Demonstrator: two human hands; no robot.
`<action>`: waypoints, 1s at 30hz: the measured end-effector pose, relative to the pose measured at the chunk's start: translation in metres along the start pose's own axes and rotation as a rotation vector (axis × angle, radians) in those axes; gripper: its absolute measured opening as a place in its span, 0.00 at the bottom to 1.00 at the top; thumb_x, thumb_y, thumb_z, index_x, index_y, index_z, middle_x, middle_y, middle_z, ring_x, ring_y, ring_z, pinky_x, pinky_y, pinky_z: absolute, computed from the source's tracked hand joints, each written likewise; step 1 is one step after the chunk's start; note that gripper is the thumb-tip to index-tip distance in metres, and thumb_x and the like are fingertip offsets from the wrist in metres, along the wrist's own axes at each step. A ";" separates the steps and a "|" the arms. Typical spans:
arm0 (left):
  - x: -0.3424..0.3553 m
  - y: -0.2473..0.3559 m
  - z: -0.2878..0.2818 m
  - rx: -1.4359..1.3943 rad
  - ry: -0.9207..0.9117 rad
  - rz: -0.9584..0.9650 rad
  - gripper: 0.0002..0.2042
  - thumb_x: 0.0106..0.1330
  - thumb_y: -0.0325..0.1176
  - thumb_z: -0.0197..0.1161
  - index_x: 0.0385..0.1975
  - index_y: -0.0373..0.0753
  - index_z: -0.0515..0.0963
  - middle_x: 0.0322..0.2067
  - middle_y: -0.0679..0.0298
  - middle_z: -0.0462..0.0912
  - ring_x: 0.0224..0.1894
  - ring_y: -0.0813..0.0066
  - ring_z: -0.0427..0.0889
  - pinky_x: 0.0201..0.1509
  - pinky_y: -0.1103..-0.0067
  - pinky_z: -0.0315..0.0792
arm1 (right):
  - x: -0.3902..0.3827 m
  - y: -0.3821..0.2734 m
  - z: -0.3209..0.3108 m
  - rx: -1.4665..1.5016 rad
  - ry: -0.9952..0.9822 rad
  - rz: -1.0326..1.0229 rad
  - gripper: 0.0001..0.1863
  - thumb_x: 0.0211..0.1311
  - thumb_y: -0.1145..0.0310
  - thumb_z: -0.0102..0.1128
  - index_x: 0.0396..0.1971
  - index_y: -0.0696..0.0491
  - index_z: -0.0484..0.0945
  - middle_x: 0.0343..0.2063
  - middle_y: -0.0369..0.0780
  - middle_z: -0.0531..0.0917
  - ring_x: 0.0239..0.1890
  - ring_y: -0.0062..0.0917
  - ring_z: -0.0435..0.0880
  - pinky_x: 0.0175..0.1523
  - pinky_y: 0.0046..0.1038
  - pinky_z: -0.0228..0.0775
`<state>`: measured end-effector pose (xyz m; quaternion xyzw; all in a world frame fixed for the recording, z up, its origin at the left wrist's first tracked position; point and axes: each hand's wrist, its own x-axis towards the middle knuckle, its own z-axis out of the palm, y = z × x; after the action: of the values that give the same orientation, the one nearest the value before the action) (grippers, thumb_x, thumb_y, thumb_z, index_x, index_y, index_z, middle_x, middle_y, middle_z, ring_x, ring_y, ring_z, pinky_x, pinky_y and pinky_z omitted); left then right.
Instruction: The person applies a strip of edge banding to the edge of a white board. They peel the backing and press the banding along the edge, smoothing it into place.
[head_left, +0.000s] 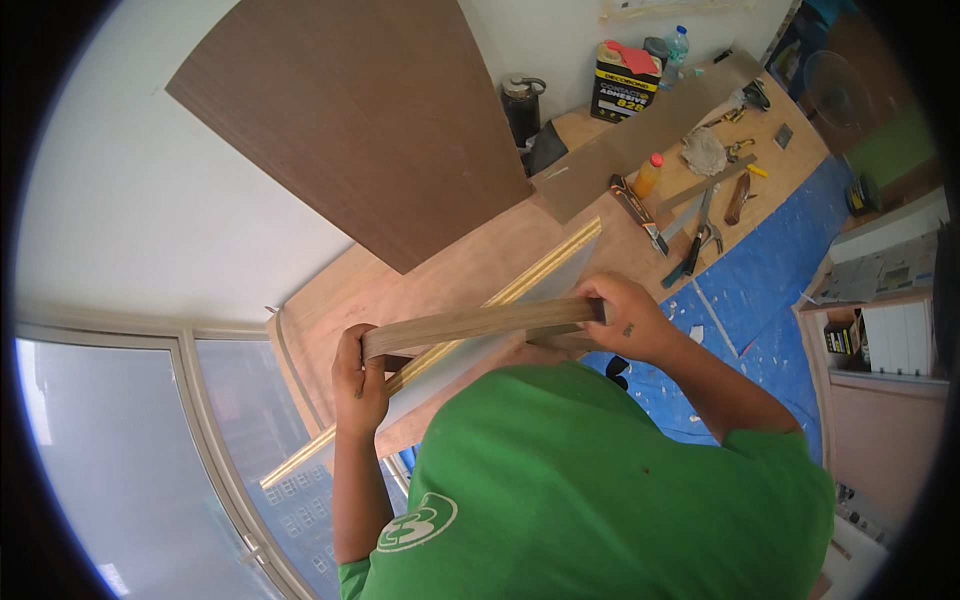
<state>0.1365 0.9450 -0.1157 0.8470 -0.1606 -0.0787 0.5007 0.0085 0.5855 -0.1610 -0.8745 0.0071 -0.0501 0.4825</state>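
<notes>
1. Head view: you have two hands at work, and both grip one brown strip (480, 326) with a wood grain, stretched between them above the table (335, 300).
2. Your left hand (358, 380) is closed around the strip's left end, with the thumb toward you.
3. Your right hand (632, 318) pinches the right end; its fingers are drawn in close around it.
4. Two shorter stretches of brown show below the strip, one near each hand; you cannot tell from here whether they belong to the same piece.
5. One gold trim (545, 265) runs slantwise beneath the strip, along the edge of a pale sheet; whether the strip touches it is unclear.
6. One big brown board (360, 130) stands beyond your hands, near the wall, its lower corner at the table.
7. One long, narrow panel (600, 172) lies farther along the table.
8. Three drink-type containers stand there: one dark flask (522, 108), one clear bottle (677, 46) with a blue cap, and one orange bottle (648, 177) with a red cap.
9. One black-and-yellow can (618, 95) carries one red cloth (633, 57) on top.
10. One hammer (695, 252) lies near the table's right edge, and one blue sheet (770, 275) covers the floor beside it.
</notes>
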 end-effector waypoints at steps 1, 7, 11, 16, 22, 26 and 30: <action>-0.002 0.001 0.000 -0.004 0.020 -0.040 0.08 0.77 0.25 0.50 0.50 0.32 0.72 0.37 0.57 0.82 0.32 0.69 0.86 0.39 0.75 0.81 | -0.013 0.021 0.009 -0.013 0.059 -0.016 0.19 0.50 0.75 0.67 0.44 0.55 0.78 0.39 0.45 0.82 0.45 0.43 0.81 0.50 0.41 0.73; 0.001 -0.008 -0.008 -0.043 0.248 0.084 0.10 0.81 0.29 0.44 0.51 0.32 0.71 0.41 0.59 0.79 0.40 0.73 0.81 0.48 0.77 0.76 | -0.069 0.142 0.040 -0.065 0.330 0.112 0.15 0.48 0.79 0.65 0.39 0.55 0.79 0.38 0.45 0.80 0.44 0.44 0.79 0.50 0.40 0.72; -0.001 -0.021 -0.012 -0.062 0.452 0.124 0.12 0.82 0.32 0.42 0.53 0.33 0.71 0.44 0.59 0.77 0.49 0.72 0.78 0.57 0.75 0.72 | -0.096 0.186 0.026 -0.041 0.426 0.292 0.13 0.48 0.81 0.64 0.36 0.55 0.78 0.38 0.45 0.79 0.45 0.46 0.78 0.52 0.41 0.71; 0.001 -0.029 -0.015 -0.198 0.541 0.079 0.14 0.82 0.34 0.41 0.53 0.33 0.71 0.46 0.59 0.77 0.50 0.72 0.77 0.59 0.74 0.71 | -0.132 0.218 0.007 -0.413 0.506 0.289 0.12 0.51 0.83 0.64 0.35 0.54 0.78 0.38 0.45 0.79 0.46 0.46 0.77 0.52 0.42 0.70; 0.002 -0.031 -0.018 -0.294 0.582 0.045 0.14 0.81 0.34 0.42 0.53 0.34 0.72 0.46 0.59 0.77 0.49 0.72 0.76 0.59 0.74 0.70 | -0.187 0.260 -0.029 -0.679 0.699 0.502 0.11 0.52 0.77 0.63 0.37 0.50 0.83 0.39 0.45 0.79 0.47 0.47 0.77 0.52 0.43 0.69; 0.002 -0.030 -0.019 -0.279 0.585 0.052 0.15 0.81 0.35 0.43 0.54 0.33 0.73 0.47 0.58 0.78 0.50 0.71 0.77 0.60 0.73 0.70 | -0.210 0.280 -0.072 -0.905 0.901 0.680 0.11 0.61 0.70 0.66 0.44 0.48 0.87 0.38 0.46 0.80 0.43 0.46 0.80 0.48 0.42 0.72; 0.000 -0.030 -0.015 -0.199 0.602 0.144 0.16 0.81 0.36 0.44 0.57 0.33 0.72 0.49 0.58 0.79 0.52 0.71 0.76 0.61 0.73 0.69 | -0.190 0.286 -0.116 -0.546 1.197 0.623 0.17 0.70 0.58 0.66 0.51 0.50 0.85 0.41 0.46 0.84 0.39 0.43 0.85 0.44 0.40 0.76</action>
<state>0.1463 0.9706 -0.1349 0.7657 -0.0563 0.1955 0.6102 -0.1810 0.3467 -0.3561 -0.7437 0.5307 -0.3768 0.1525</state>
